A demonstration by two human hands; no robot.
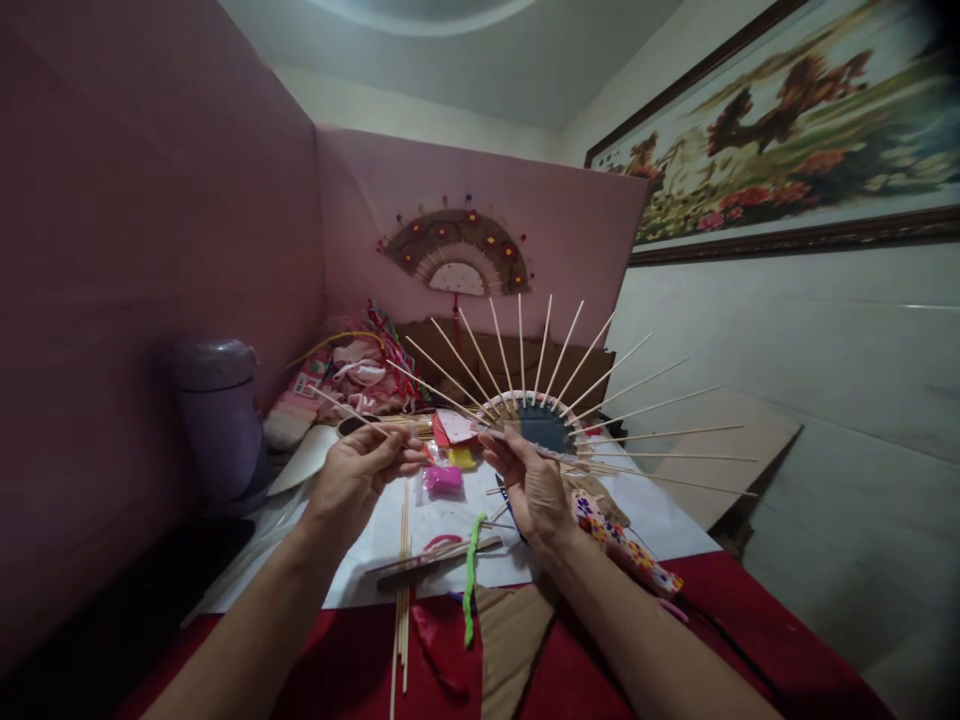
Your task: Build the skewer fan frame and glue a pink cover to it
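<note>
My right hand (529, 482) grips the base of a half-made fan (541, 420): a dark half-round core with several thin wooden sticks spread outward like rays. It is held up above the table. My left hand (358, 472) is closed in a pinch on one thin wooden stick (341, 406), which points up and to the left, its near end close to the fan's core. Both hands are a short way apart at the same height.
A white sheet (420, 545) covers the red tablecloth (360, 660), with loose sticks (403, 590), a green strip (471, 580), pink clay (444, 480) and cardboard pieces (514, 640). A finished fan (457, 250) hangs on the pink board. A purple jar (217, 410) stands at the left.
</note>
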